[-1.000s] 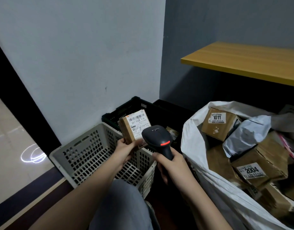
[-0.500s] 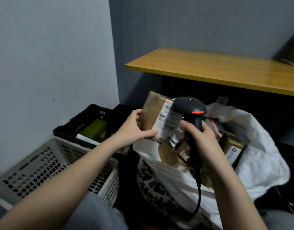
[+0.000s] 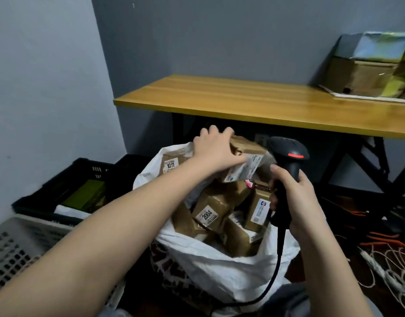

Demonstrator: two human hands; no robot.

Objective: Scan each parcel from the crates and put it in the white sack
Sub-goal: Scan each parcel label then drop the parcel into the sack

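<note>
— Parcel [image 3: 242, 154]? Where, relative to hands?
— Over white sack [image 3: 210, 264] mouth, gripped from above by left hand [image 3: 216, 148]. Just right: right hand [image 3: 295, 197], curled round scanner [image 3: 288, 156].

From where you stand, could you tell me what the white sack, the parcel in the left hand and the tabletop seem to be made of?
The white sack looks like thin woven plastic: crinkled, matte, slumping.
The small brown parcel held by the left hand seems cardboard under glossy tape, with a white paper label.
The yellow-brown tabletop appears wood or wood-look laminate: grain streaks, soft sheen.
</note>
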